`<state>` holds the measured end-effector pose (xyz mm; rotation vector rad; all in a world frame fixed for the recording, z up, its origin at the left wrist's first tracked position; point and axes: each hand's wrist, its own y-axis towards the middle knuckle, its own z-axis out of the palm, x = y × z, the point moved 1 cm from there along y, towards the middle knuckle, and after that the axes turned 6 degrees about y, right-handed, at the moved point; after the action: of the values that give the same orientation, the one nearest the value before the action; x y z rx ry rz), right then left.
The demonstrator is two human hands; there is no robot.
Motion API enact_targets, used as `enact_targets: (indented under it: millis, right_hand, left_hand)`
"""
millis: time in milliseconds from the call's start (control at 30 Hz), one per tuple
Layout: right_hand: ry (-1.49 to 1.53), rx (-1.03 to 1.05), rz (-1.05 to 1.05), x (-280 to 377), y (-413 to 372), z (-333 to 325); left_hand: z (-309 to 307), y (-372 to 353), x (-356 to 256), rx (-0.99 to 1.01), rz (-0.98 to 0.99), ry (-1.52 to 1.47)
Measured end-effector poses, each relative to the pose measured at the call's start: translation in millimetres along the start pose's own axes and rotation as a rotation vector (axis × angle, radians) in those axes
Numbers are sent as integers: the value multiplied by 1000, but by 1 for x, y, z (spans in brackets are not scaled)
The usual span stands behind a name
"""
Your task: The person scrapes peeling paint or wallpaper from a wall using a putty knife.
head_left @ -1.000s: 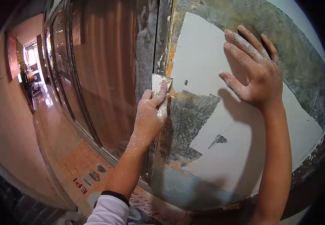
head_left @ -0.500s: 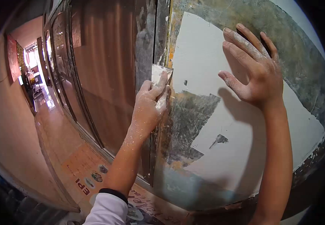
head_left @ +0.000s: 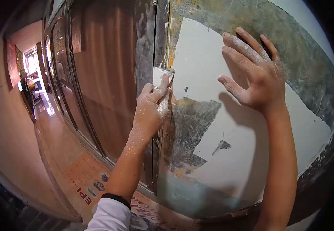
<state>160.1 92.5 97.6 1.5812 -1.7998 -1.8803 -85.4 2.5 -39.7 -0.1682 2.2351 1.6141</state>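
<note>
head: floor banner (head_left: 83,173) reads "epi"; left hand (head_left: 150,109) pinches flat blade (head_left: 159,76) at edge of wall (head_left: 192,123); right hand (head_left: 256,79) spread over white patch (head_left: 201,50), contact unclear

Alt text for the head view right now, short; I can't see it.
A dust-whitened left hand holds a flat scraper at the dark frame beside a patchy white-coated wall; the right hand is spread open over it. Further left, a corridor recedes toward brightness.

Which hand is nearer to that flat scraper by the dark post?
Left. The left hand grips the flat scraper; the right hand is spread over the white patch, off to the scraper's right.
</note>
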Motion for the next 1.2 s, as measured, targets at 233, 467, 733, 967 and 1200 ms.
enact_targets:
  millis: [233, 467, 733, 967, 1200]
  right_hand:
    - [-1, -9, -7, -1, 0, 2]
    - [-2, 11, -3, 0, 1, 0]
    - [7, 4, 10, 1, 0, 1]
    - [8, -1, -1, 0, 1, 0]
    - [19, 0, 11, 1, 1, -1]
  left_hand:
    - [-7, 11, -2, 8, 44, 5]
    - [-12, 30, -10, 32, 32, 76]
    - [-13, 34, -12, 31, 35, 40]
    - [-15, 38, -15, 49, 23, 54]
    - [-9, 42, -17, 2, 41, 61]
